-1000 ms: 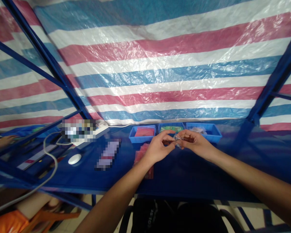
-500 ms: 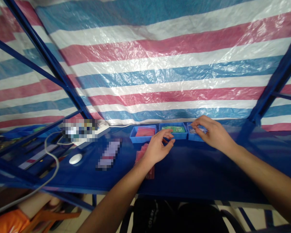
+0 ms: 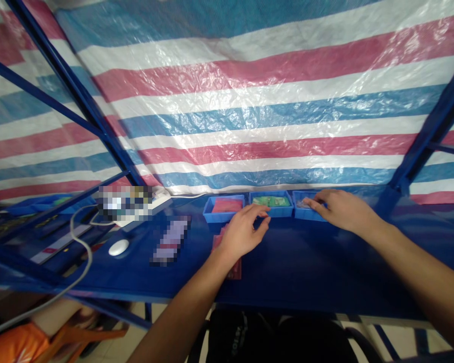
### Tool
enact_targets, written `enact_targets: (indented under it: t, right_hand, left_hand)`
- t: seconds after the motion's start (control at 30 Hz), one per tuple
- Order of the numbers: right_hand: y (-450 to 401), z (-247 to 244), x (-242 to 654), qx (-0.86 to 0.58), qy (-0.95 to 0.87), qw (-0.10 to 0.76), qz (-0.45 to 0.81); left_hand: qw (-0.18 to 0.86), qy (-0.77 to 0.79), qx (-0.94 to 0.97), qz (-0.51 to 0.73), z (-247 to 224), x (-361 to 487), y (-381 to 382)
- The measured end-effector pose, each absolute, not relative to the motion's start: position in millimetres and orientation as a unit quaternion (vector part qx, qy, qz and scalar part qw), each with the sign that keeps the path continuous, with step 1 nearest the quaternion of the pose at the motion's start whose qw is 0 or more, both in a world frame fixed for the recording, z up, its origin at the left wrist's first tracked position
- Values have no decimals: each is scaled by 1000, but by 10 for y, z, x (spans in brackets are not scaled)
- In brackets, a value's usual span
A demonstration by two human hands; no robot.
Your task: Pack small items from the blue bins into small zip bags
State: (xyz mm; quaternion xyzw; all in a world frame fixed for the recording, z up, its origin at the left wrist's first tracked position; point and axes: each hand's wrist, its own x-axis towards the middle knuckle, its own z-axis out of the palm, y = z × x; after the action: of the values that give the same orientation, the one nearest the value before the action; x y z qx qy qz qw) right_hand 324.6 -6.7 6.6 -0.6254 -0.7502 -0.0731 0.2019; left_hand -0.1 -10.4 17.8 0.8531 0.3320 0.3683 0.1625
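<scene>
My left hand [image 3: 246,229] hovers in front of the middle blue bin [image 3: 281,213], its fingers bent and apart with nothing visible in them. Green packets [image 3: 270,201] lie in that bin. Further right, my right hand [image 3: 342,210] reaches over the right blue bin [image 3: 306,215]. Its fingers are curled down into the bin, where clear packets [image 3: 301,202] show in part; what is between the fingertips is hidden. Pink-red packets [image 3: 227,205] fill the left blue bin [image 3: 221,218]. Beneath my left wrist lie more pinkish-red packets [image 3: 234,269], partly covered by the arm.
On the blue table [image 3: 306,272] are a white computer mouse [image 3: 118,247], a blurred-out flat object [image 3: 171,241] and a white power strip [image 3: 159,202] with a pale cable [image 3: 83,257]. A striped plastic sheet [image 3: 257,111] hangs behind. Another person's orange clothing [image 3: 18,345] shows lower left.
My right hand has shifted a little right and down, its fingers lower over the right bin. My left hand has moved slightly left and down, its fingers still apart.
</scene>
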Motion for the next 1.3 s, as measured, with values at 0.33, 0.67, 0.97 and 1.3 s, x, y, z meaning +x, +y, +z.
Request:
enact_targets:
  t: [0.33, 0.67, 0.97, 1.3]
  right_hand:
    - [-276, 212, 2904, -496, -791, 354, -54]
    - [-483, -58, 2282, -325, -883, 325, 100]
    - [-503, -153, 2226, -306, -873, 355, 138]
    - [-314, 124, 2396, -349, -803, 475, 90]
  left_hand:
    - [9, 469, 836, 285, -28, -628, -847]
    - [88, 468, 847, 239, -279, -726, -907]
    - [211, 341, 862, 310, 58, -335, -678]
    - [616, 189, 678, 354, 440, 276, 23]
